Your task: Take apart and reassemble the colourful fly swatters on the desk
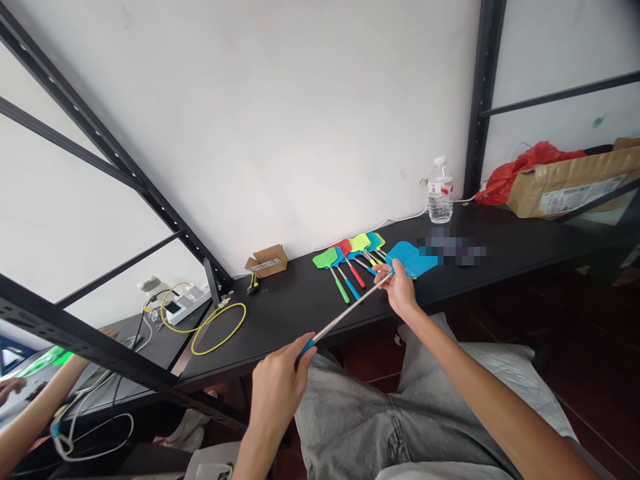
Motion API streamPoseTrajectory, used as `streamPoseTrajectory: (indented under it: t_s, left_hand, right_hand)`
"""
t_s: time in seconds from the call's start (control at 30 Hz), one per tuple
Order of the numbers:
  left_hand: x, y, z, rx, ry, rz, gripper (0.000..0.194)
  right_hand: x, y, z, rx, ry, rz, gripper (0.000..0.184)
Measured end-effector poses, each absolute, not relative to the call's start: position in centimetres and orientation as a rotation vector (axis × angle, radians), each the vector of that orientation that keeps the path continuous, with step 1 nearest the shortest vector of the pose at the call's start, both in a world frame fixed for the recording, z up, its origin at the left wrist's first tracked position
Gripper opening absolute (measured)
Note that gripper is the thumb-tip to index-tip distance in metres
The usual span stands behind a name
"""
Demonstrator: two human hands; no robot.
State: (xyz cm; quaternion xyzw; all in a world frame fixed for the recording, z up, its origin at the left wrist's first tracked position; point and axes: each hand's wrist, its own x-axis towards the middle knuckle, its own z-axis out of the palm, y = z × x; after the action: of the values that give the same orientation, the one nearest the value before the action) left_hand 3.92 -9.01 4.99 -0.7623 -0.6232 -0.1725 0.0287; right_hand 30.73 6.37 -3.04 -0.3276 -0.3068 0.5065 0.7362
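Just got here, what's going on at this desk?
A person is holding a fly swatter in both hands. The left hand is around its blue handle end, and the right hand is on the metal shaft near the blue head. More swatters in green, red, blue and yellow lie side by side on the black desk. A water bottle stands beyond them.

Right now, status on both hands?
Left hand on blue plastic end of long steel swatter handle; Right hand around the shaft by blue mesh head. Colourful plastic swatters on black desk beyond.
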Motion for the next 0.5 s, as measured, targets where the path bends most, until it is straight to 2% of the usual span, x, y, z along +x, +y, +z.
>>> streamPoseTrajectory:
  t_s: [0.2, 0.5]
  left_hand:
    - [8.0, -7.9, 4.0, -2.397, -1.912, -0.577, 0.036]
    - [11.2, -6.9, 5.3, -2.333, -1.88, -0.508, 0.031]
  right_hand:
    - [31.0, 6.3, -2.7, -0.691, -0.63, 1.097, 0.053]
    - [31.1, 6.5, -2.7, -0.668, -0.62, 1.101, 0.053]
